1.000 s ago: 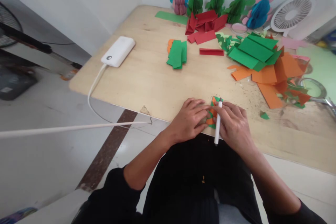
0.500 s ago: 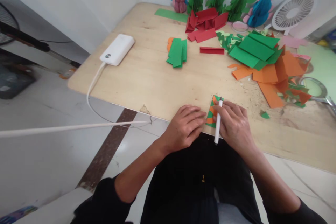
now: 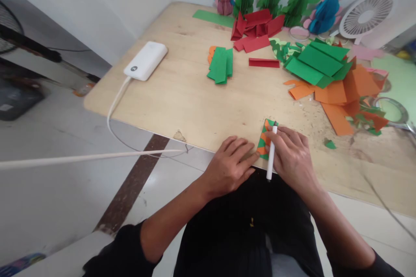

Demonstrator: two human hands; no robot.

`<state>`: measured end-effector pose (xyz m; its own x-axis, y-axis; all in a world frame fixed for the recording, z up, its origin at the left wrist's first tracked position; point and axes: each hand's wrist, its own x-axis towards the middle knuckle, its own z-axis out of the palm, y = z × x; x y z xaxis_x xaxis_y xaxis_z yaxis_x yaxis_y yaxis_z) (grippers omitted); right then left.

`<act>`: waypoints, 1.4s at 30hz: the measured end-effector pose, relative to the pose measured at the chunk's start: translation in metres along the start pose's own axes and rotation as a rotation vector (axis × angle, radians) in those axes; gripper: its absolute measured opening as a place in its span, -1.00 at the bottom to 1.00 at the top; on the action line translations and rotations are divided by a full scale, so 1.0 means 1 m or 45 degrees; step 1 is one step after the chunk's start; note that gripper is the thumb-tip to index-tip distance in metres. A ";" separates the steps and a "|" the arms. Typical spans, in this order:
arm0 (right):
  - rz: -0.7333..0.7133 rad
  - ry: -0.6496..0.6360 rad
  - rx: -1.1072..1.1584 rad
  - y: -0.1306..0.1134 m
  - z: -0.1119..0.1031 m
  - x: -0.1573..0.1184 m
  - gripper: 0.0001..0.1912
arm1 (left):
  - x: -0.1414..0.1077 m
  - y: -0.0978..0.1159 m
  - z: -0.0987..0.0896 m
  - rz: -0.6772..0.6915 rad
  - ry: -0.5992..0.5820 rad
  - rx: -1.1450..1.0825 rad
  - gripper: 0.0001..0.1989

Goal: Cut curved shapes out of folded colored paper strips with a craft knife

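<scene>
1. The small green-and-orange layered paper piece (image 3: 263, 143) lies on the pale wooden table (image 3: 182, 95), at the edge nearest you, between your hands.
2. Your right hand (image 3: 295, 158) grasps a slim white pen with dark ends (image 3: 271, 153) between thumb and fingers, slanting over the piece's right side; its other fingers are partly hidden.
3. Your left hand (image 3: 229, 166) has its fingers loosely spread, palm down and gripping nothing, with fingertips at the piece's left edge; you cannot tell whether they press on it.
4. Right of your right hand is a small green paper scrap (image 3: 330, 144).
5. Beyond it, folded green paper strips (image 3: 320, 62) overlap orange paper pieces (image 3: 336, 99).
6. Farther out, you have folded red paper pieces (image 3: 256, 26) in front of green paper figures (image 3: 243, 0), and a white power bank (image 3: 146, 60) towards the left.
</scene>
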<state>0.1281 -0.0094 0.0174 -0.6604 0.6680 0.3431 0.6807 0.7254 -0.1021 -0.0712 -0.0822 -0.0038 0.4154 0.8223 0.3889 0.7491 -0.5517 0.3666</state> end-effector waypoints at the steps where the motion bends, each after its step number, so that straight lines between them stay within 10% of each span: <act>1: -0.003 0.005 0.000 0.000 0.000 0.000 -0.72 | 0.000 0.000 -0.001 -0.002 0.001 -0.008 -0.71; 42: 0.025 0.012 0.050 -0.002 0.000 0.001 -0.70 | 0.030 -0.012 0.004 0.082 -0.003 0.130 -0.68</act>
<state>0.1262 -0.0096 0.0182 -0.6439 0.6807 0.3495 0.6805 0.7182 -0.1451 -0.0651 -0.0503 0.0000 0.4652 0.7860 0.4071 0.7693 -0.5865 0.2533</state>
